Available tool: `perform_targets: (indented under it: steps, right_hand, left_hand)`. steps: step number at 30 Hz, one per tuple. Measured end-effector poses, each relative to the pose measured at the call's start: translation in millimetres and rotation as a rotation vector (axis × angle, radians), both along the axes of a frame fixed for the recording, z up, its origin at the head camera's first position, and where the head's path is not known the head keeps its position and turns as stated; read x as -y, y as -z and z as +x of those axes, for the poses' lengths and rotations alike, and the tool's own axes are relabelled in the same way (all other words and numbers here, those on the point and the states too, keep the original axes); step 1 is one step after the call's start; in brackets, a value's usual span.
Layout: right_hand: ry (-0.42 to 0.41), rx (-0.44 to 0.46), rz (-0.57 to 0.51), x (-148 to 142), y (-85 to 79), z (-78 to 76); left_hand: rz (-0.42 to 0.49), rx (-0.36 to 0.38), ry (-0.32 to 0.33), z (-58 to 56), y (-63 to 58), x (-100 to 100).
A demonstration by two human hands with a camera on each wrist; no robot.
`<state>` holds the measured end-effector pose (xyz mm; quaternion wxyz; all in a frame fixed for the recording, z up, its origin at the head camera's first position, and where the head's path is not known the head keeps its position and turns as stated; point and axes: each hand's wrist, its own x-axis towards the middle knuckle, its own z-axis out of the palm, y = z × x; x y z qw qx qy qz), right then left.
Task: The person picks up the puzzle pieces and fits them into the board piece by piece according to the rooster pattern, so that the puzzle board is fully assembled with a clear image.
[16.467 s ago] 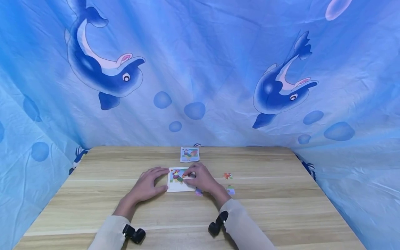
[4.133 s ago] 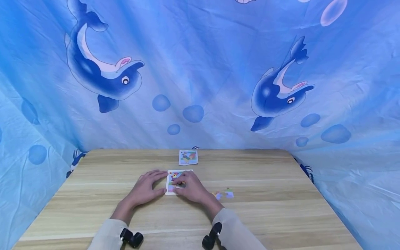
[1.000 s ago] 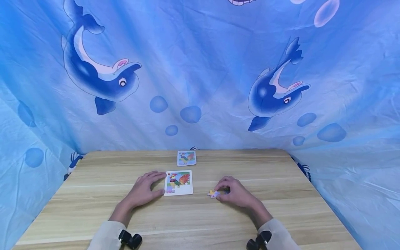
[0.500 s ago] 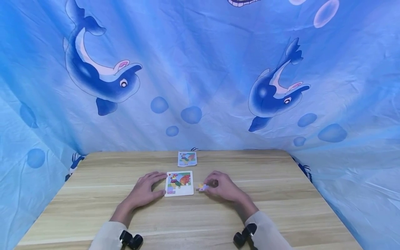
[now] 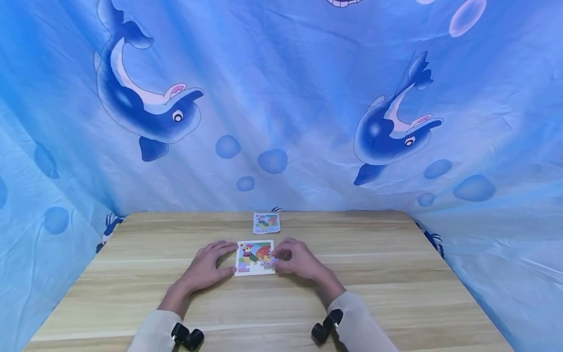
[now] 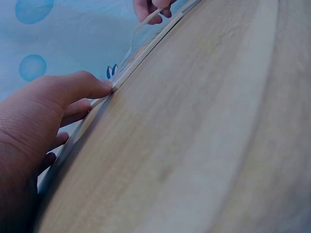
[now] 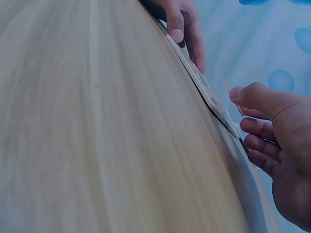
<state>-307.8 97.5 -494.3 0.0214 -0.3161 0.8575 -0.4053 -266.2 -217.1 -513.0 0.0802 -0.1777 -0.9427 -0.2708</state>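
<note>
A small square jigsaw board with a rooster picture lies on the wooden table, white and bare along part of its lower side. My left hand rests at its left edge, thumb at the near corner and index finger at the far one. Over the board's lower right, my right hand pinches a jigsaw piece between thumb and index finger. From the right wrist view that piece appears as a thin tilted edge above the board, while the other fingers curl loosely below.
A paper card with the same rooster picture lies behind the board, close to the table's far edge. A blue curtain printed with dolphins hangs behind and on both sides of the wooden table.
My right hand has picked up the piece from the right of the table and moved it left over the board. More of the picture has been filled in. My left hand has stayed at the edge.
</note>
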Motion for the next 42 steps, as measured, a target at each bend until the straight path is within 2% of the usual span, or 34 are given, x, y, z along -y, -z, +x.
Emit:
perform_targets:
  steps: [11,15,18,35,42]
  right_hand:
    - [-0.023,-0.003,0.055,29,1.0,-0.9]
    - [-0.033,-0.051,0.077,34,4.1,0.8]
    - [-0.026,-0.086,0.089,37,4.9,1.6]
    - [0.002,-0.07,0.125,39,3.8,5.4]
    - [-0.01,-0.076,0.092,41,3.6,6.0]
  left_hand:
    - [0.004,0.008,-0.004,0.3,-1.2,0]
    - [0.007,0.015,-0.004,-0.4,-0.8,-1]
    - [0.009,0.016,-0.006,-0.4,-1.0,-2]
    - [0.001,0.016,-0.005,0.4,-2.4,-1]
    - [0.003,0.011,-0.005,0.9,-2.3,-1]
